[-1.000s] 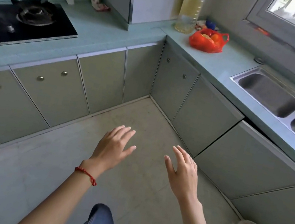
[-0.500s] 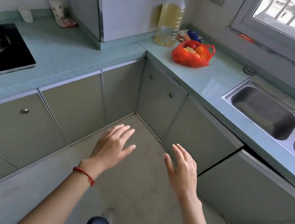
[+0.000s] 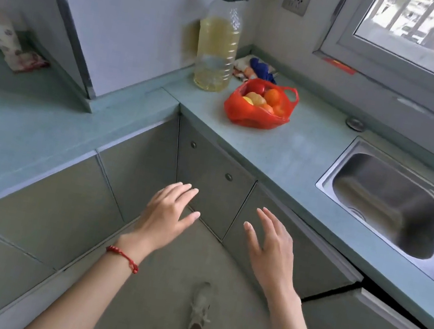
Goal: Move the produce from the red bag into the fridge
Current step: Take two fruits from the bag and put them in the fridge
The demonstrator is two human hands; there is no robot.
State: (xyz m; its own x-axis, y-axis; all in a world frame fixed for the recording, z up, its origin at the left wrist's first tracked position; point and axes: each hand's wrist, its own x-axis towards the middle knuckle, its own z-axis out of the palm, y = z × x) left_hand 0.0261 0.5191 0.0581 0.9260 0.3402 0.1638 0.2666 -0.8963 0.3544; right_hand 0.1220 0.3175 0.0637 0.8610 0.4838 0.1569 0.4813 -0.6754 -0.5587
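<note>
A red plastic bag lies open on the pale green counter near the inner corner, holding orange, red and yellow produce. My left hand, with a red string bracelet at the wrist, is stretched out in front of the corner cabinets with straight fingers and holds nothing. My right hand is beside it, also spread and holding nothing. Both hands are well below and short of the bag. No fridge is in view.
A tall bottle of yellow liquid stands left of the bag, with a cloth bundle behind it. A double steel sink is at the right under a window. A wall column juts onto the counter. My foot steps forward on the floor.
I have walked closer to the corner, so the bag and bottle are larger and nearer. The stove has left the view at the left. Both hands stay spread and hold nothing.
</note>
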